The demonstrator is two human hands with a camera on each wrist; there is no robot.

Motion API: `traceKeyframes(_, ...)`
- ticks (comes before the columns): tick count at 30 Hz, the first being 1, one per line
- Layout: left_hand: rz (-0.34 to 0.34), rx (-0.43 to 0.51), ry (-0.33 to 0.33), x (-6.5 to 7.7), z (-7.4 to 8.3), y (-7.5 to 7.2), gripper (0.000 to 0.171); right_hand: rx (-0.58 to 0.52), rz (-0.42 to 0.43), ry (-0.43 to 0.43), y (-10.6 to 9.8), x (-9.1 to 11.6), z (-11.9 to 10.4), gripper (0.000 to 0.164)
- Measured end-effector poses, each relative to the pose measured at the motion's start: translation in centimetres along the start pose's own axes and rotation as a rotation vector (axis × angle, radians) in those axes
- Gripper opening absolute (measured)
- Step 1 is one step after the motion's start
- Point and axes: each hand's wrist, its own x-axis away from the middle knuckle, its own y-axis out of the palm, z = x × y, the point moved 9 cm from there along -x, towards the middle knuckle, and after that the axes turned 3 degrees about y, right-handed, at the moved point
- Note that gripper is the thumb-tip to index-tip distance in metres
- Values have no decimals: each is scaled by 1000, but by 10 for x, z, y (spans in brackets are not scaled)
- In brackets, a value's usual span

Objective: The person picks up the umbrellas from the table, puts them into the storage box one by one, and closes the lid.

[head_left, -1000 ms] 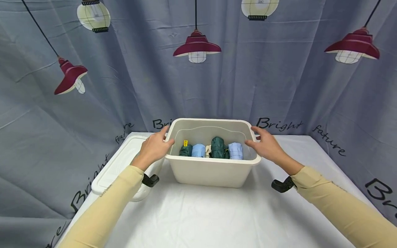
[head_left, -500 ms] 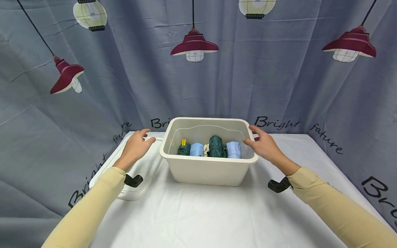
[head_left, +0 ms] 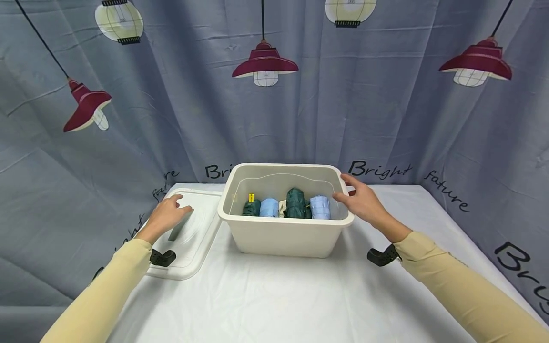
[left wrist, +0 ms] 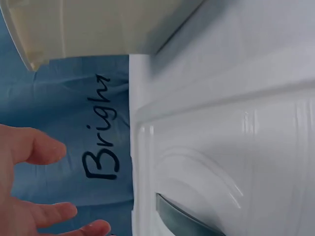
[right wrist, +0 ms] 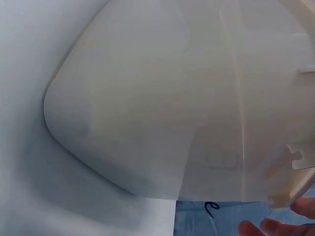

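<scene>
A cream plastic storage box [head_left: 283, 237] stands on the table, its top open. Inside lie rolled cloth bundles: dark green ones [head_left: 296, 204], light blue ones [head_left: 320, 207] and a beige one. My right hand [head_left: 363, 202] holds the box's right rim, thumb over the inner side and fingers outside; a dark red bit shows beside them. To the left lies a white lid [head_left: 198, 247] with a grey-green handle [head_left: 177, 229]. Over the lid, fingers spread and holding nothing, is my left hand [head_left: 165, 218]; in the left wrist view its fingertips [left wrist: 51, 150] are apart from the handle.
A white cloth covers the table [head_left: 274, 300]. Behind and on both sides hangs a grey-blue curtain [head_left: 193, 95] printed with lamps and lettering. Each wrist wears a black camera mount. The lid lies close to the table's left edge.
My left hand has left the box's left rim and moved left and down over the lid, uncovering its handle. My right hand stays at the right rim.
</scene>
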Motion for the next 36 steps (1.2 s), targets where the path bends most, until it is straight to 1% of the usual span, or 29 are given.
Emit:
traceKeyframes(4,-88,31,-49,2,-16,12,80,-6,-5,5,1,0,2,80)
traceKeyframes(8,-125,38,-72,0,-31,22,80,-12,-5,4,2,0,2,80)
traceKeyframes(12,-176,51,-115,-3,-47,33,81,-15,-8,9,3,1,1,81)
traceKeyframes(14,-190,62,-133,-3,-53,36,81,-16,-9,10,3,1,1,81)
traceKeyframes(17,-179,74,-142,-4,-57,36,80,-16,-8,13,3,0,2,81)
traceKeyframes(25,-147,74,-112,-10,-59,42,80,-16,1,15,2,0,4,82)
traceKeyframes(30,-133,86,-141,-15,-66,48,75,-24,-3,18,3,-1,5,82)
traceKeyframes(36,-69,109,-166,-20,-68,49,69,-18,1,10,1,2,5,82)
